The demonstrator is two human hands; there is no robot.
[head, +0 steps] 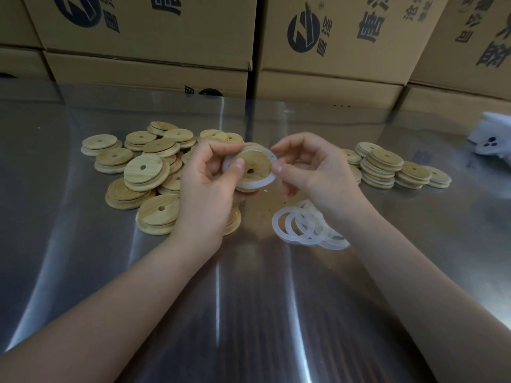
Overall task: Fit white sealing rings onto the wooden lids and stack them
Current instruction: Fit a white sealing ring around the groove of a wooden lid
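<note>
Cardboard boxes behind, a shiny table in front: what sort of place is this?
Probably a packing or assembly workshop: printed cardboard boxes stacked behind a steel table, a heap of wooden lids near loose white rings, and finished lids piled at the right.

– What colour is the lid (258, 160) you hold mid-frame?
– Pale tan wood with browner grain streaks. The ring (255, 185) round it is milky white, like my loose rings (301, 226) just below.
– And around you?
– Shiny grey table (83, 258) with streaked reflections. Along the top, brown boxes (154, 37) printed with dark navy logos and characters. At the right edge, a white cloth (495, 128) with dark dots.
</note>
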